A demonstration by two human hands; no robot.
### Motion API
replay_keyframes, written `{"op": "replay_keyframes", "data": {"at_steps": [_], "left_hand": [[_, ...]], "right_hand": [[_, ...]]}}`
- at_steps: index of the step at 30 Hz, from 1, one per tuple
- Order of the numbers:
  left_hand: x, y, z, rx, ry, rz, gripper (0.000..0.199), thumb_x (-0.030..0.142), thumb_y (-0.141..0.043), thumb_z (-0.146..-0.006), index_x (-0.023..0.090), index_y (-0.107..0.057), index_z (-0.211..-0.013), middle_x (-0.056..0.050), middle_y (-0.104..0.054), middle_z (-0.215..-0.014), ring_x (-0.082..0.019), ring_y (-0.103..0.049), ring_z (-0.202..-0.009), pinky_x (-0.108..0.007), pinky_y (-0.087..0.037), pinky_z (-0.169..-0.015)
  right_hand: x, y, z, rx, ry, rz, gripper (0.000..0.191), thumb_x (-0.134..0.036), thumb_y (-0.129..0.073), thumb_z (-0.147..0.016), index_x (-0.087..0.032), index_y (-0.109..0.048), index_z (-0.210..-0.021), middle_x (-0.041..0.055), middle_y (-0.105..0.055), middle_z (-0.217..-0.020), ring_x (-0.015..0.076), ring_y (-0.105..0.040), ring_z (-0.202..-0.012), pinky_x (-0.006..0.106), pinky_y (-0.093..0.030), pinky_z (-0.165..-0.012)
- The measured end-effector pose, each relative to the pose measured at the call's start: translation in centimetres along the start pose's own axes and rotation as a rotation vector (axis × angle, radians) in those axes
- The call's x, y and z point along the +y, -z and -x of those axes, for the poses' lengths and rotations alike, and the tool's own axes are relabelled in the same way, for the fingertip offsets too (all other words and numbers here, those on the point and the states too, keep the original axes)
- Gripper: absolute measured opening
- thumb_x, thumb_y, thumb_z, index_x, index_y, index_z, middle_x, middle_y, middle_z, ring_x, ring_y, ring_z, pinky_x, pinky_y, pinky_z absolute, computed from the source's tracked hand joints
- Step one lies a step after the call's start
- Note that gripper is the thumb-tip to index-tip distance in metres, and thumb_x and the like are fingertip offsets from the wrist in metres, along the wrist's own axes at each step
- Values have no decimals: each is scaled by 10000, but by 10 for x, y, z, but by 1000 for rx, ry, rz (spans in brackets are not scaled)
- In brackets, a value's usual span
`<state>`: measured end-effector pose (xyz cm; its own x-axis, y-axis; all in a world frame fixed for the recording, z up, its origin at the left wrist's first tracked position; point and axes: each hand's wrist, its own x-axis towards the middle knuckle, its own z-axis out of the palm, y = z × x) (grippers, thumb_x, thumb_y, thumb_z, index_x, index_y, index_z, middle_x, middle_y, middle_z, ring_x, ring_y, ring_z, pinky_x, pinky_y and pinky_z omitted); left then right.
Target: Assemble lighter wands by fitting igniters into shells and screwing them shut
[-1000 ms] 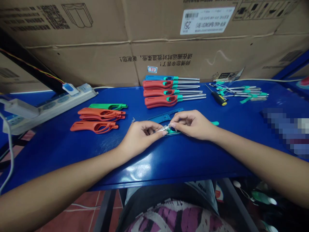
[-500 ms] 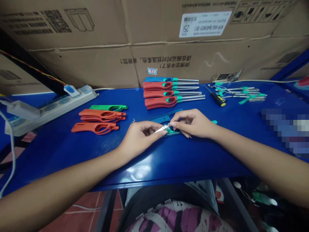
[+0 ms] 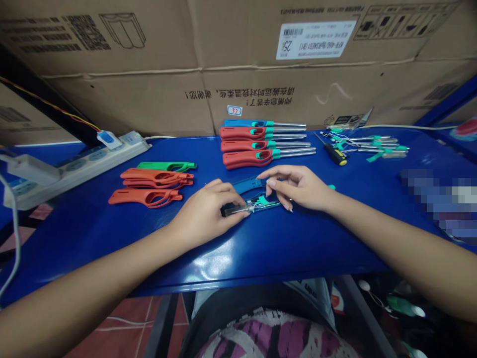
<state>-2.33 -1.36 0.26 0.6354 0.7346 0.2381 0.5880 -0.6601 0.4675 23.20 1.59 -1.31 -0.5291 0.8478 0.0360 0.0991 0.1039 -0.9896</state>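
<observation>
My left hand (image 3: 210, 206) is closed around the clear, dark-looking fuel tank (image 3: 236, 211) of a lighter, thumb in front and fingers behind. Right of the tank are a thin white wire and a green trigger piece (image 3: 263, 200), apparently lying in an open lighter body half whose edges are mostly covered. My right hand (image 3: 300, 186) hovers just right of these parts, its fingers loosely apart and nothing visible in them. Behind the tank rests a blue shell half (image 3: 248, 185), partly hidden by both hands. A green tip (image 3: 331, 188) pokes out beyond my right hand.
Assembled lighters (image 3: 248, 158) lie in a row at the back. Orange shells (image 3: 145, 196) and a green shell (image 3: 160, 166) sit left, near a power strip (image 3: 82, 164). A screwdriver (image 3: 335, 154) and metal-tubed lighter parts (image 3: 380, 144) are back right, before a cardboard box (image 3: 149, 99).
My left hand has lowered the tank toward the lighter parts and tilted it flatter. The fingers of my right hand have let go of the small white end and spread apart.
</observation>
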Motion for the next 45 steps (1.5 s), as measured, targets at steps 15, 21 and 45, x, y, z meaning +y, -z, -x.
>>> {"op": "replay_keyframes", "data": {"at_steps": [15,21,45], "left_hand": [[1,4,0,-53,84,94,137,269,-702,-923,220,-807,-996,-37,-756,-927,-150,-653,-750,-253,-466,-672],[-1,1,0,-32,88,113,123,257,-726,-905,216,-818,-975,-42,-750,-890,-153,-663,-746,-255,-473,-668],[-1,-1,-1,0,105,135,102,237,-727,-888,189,-813,-913,-37,-739,-854,-146,-662,-709,-257,-477,-660]], "right_hand": [[0,-1,2,6,0,43,356,-420,-673,-930,-139,-657,-1147,55,-745,-949,38,-543,-417,195,-485,-389],[-3,-3,5,-63,34,146,287,-343,-639,-947,-149,-713,-1145,91,-777,-1057,39,-538,-439,199,-485,-425],[-19,-13,26,-213,612,1150,315,-254,-490,-1010,-191,-709,-1228,48,-785,-1143,179,-763,-919,264,-523,-629]]}}
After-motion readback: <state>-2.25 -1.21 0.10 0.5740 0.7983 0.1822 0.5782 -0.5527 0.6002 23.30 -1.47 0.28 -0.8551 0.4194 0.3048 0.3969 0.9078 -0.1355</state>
